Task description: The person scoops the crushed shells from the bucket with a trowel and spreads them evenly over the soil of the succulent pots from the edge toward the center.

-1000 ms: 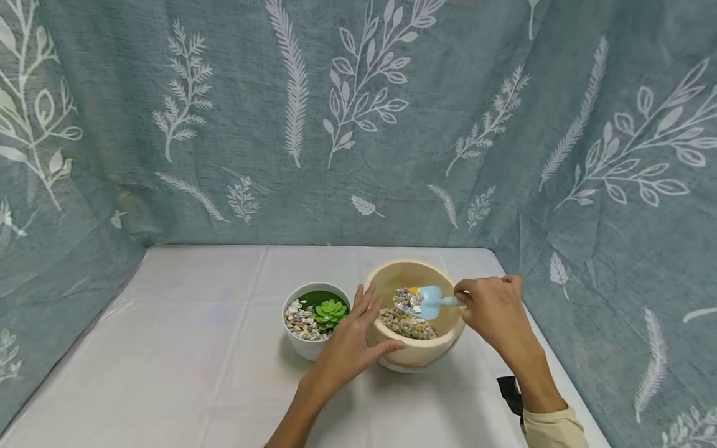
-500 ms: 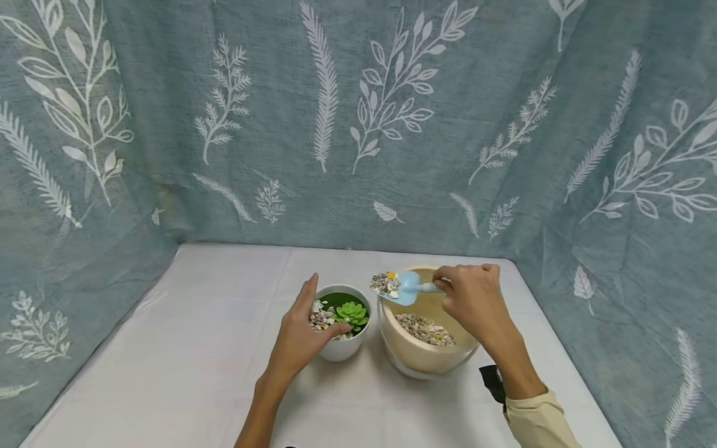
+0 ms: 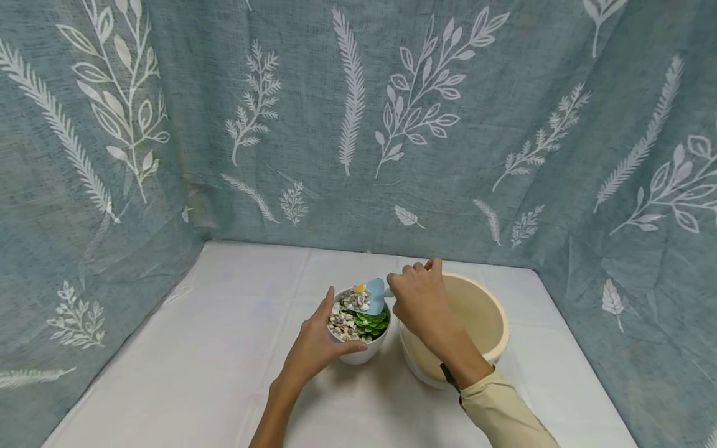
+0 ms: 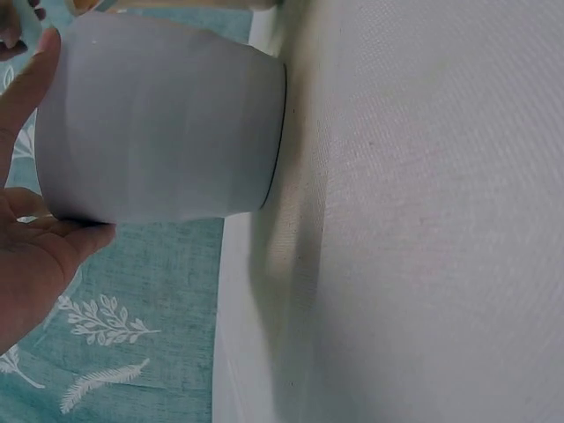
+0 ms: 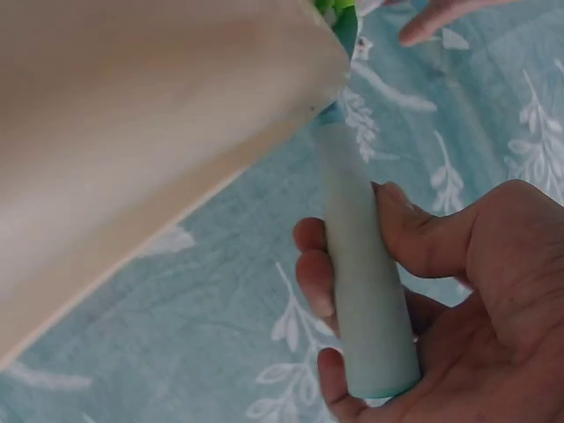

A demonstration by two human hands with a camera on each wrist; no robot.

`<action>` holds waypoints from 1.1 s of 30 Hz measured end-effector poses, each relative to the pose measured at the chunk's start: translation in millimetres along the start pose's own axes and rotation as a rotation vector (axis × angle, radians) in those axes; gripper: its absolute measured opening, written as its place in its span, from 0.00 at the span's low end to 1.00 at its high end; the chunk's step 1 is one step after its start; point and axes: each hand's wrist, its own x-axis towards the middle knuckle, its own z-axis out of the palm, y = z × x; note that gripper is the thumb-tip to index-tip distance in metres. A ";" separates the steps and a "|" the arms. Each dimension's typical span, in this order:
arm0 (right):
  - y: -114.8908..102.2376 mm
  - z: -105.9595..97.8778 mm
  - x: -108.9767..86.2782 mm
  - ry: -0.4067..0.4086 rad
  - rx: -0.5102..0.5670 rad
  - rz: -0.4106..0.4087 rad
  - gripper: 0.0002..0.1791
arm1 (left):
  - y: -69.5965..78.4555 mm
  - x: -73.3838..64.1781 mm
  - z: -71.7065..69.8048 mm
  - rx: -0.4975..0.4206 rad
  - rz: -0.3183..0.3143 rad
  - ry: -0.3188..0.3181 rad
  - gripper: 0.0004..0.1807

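Observation:
A small light-blue hand trowel [image 3: 376, 297] is over the white pot [image 3: 358, 357], its blade bearing small pebbles [image 3: 358, 300] and one yellow piece. My right hand [image 3: 421, 303] grips its handle [image 5: 361, 264], fingers and thumb wrapped around. In the pot sit a green artificial succulent [image 3: 371, 322] and more pale pebbles, partly hidden by the blade. My left hand [image 3: 315, 343] holds the pot near its rim, thumb across the front and fingers along the left side; the left wrist view shows them against the pot's wall [image 4: 167, 123].
A larger cream pot [image 3: 493, 298] stands just right of the white one, partly behind my right forearm, its gravel hidden from here. White cloth [image 3: 241, 298] covers the table. A teal leaf-print curtain [image 3: 313, 124] hangs at the back and sides.
The loaded trowel has moved left from the cream pot to over the white pot. My left hand has left the cream pot's rim and come to the white pot's side. The head view has turned left.

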 end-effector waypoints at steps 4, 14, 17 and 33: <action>-0.5 -1.6 -1.9 0.070 -0.129 -0.041 0.09 | 1.5 2.6 4.7 0.000 0.021 0.000 0.73; 17.5 -11.9 -20.5 0.244 -0.201 -0.020 0.08 | 5.8 8.4 14.9 0.020 0.023 -0.016 0.72; 35.4 -21.6 -34.3 0.325 -0.175 0.034 0.12 | 7.6 9.9 16.1 0.036 0.011 -0.027 0.72; 109.0 -12.1 -82.2 0.053 -0.210 0.161 0.10 | 32.2 12.7 9.2 0.144 0.046 -0.074 0.69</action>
